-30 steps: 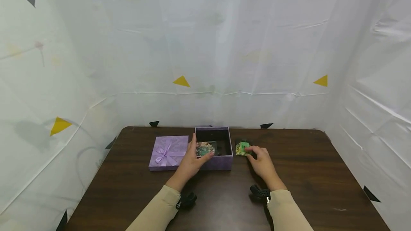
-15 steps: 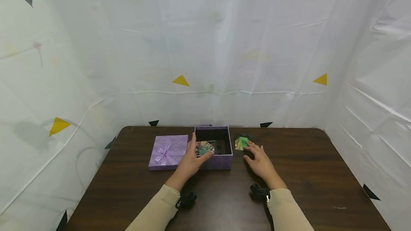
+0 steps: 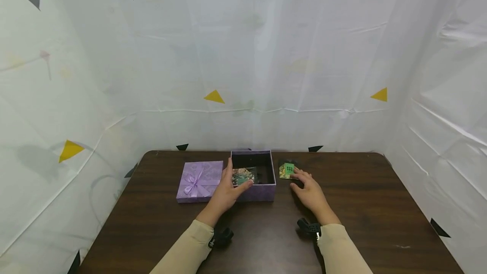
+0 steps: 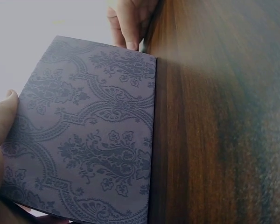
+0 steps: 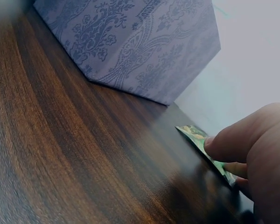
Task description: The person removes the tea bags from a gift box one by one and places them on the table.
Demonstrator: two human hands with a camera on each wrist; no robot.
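flat green-and-yellow printed packet [image 3: 286, 170] on brown wood-grain table [image 3: 262, 236], right of purple patterned rectangular box [image 3: 262, 193] | right hand [image 3: 310, 191] loosely spread, fingertips on packet | left hand [image 3: 224, 194] wide, against box | lilac bow-topped lid [image 3: 209, 171] left of box

The purple rectangular cardboard box [image 4: 93, 130] has a mostly matt, damask-patterned surface, while the lilac ribbon bow [image 3: 195, 186] on its square lid [image 3: 208, 170] looks satiny. The dark brown wood-grained worktop [image 3: 262, 231] has a soft gloss. The beige long cloth sleeves [image 3: 188, 246] look matt; the white patterned sheet [image 3: 262, 54], smooth but creased.
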